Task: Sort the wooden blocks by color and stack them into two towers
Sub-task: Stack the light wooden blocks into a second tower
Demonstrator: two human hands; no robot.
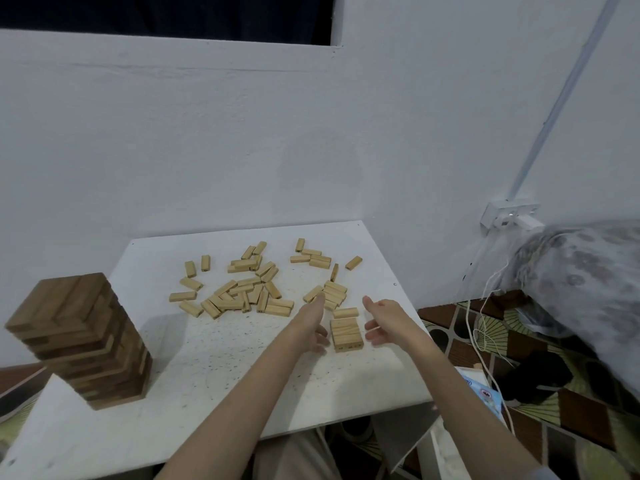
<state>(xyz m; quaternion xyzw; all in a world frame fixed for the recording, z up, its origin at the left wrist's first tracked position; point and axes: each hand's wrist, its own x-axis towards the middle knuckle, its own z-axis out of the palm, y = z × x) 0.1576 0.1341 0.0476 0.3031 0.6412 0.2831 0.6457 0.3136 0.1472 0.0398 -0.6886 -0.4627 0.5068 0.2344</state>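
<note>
A tall tower of dark brown blocks (83,337) stands at the left of the white table (214,372). Several light wooden blocks (239,289) lie scattered across the table's far half. A flat layer of three light blocks (346,335) sits near the right edge, with one single light block (345,312) just behind it. My left hand (313,323) is open with straight fingers just left of that layer. My right hand (384,322) is open just right of it. Neither hand holds a block.
A white wall runs behind the table. A wall socket with a plug (512,216) and white cables (485,327) are at the right. A patterned cushion (581,282) and patterned bedding (554,393) lie beside the table's right edge.
</note>
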